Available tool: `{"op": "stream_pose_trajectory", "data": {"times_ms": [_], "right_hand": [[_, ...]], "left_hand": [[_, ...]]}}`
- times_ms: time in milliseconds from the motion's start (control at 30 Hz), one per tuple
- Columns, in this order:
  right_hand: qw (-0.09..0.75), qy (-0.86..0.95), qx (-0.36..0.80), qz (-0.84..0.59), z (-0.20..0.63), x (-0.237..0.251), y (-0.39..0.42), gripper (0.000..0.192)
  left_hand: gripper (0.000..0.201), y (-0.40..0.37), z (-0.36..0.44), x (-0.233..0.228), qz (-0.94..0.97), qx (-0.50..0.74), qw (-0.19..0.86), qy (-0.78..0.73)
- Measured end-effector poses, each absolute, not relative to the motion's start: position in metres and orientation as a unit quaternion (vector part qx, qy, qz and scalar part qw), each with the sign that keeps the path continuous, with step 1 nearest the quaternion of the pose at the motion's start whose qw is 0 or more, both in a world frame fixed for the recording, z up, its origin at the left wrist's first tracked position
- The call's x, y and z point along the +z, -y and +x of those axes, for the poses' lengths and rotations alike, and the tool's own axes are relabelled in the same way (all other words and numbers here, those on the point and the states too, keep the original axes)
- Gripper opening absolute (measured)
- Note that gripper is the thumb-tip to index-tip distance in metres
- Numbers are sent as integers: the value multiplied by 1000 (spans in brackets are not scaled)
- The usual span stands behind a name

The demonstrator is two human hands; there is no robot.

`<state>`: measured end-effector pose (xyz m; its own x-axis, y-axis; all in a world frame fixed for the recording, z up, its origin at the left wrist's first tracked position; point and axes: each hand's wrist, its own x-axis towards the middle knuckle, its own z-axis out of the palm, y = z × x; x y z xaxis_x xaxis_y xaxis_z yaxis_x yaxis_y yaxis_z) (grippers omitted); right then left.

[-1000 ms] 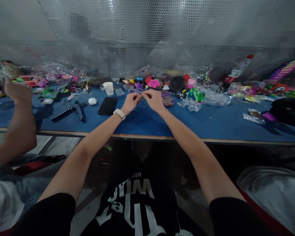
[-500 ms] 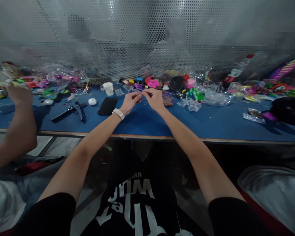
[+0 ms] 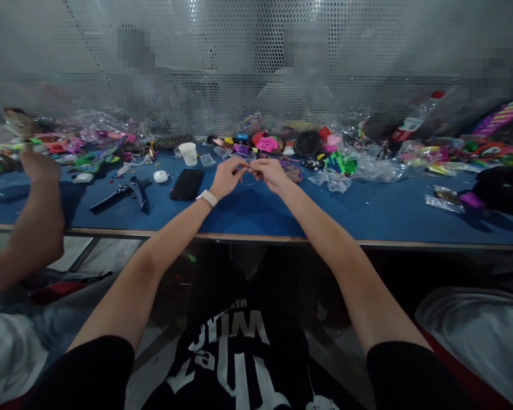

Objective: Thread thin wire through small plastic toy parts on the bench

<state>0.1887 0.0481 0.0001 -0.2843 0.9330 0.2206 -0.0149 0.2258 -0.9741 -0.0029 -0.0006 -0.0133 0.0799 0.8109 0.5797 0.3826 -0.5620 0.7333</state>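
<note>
Head view, left to right: a co-worker's hand [image 3: 36, 165] at frame left, a black phone [image 3: 187, 184] left of centre, then the left hand [image 3: 226, 177] and right hand [image 3: 272, 172] pinching a thin wire loop [image 3: 248, 178] between them above the blue table [image 3: 367, 210] at centre.

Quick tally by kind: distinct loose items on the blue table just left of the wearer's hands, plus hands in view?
Black phone: 1
White cup: 1
Small white round case: 1
Black hair clip: 1
Wearer's hands, left hand and right hand, pinching a thin wire ring: 2
Co-worker's hand: 1
Total: 7
</note>
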Motion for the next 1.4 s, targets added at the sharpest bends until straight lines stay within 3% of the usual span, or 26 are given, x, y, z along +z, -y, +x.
{"op": "stream_pose_trajectory", "data": {"times_ms": [133,400,567,767,1000,1100,1233,1400], "right_hand": [[477,659,453,-365,196,-1,-49,48],[503,794,160,-302,203,0,-44,36],[472,826,116,-284,204,2,-42,36],[457,825,138,-302,206,7,-36,38],[466,789,233,-326,201,1,-45,40],[476,758,297,-332,199,-5,-52,43],[475,745,320,-343,201,-6,-52,42],[465,788,218,-340,203,1,-43,33]], "left_hand": [[14,-2,-1,-14,707,528,212,-420],[37,-16,1,-23,570,577,433,-392],[40,-13,-4,-22,578,547,477,-374],[27,-16,-10,-23,672,511,366,-390],[8,-16,-16,-20,795,402,66,-450],[12,-12,-14,-18,821,331,-28,-464],[16,-10,-10,-20,822,315,-54,-471],[14,-12,-8,-22,812,341,-16,-474]]}}
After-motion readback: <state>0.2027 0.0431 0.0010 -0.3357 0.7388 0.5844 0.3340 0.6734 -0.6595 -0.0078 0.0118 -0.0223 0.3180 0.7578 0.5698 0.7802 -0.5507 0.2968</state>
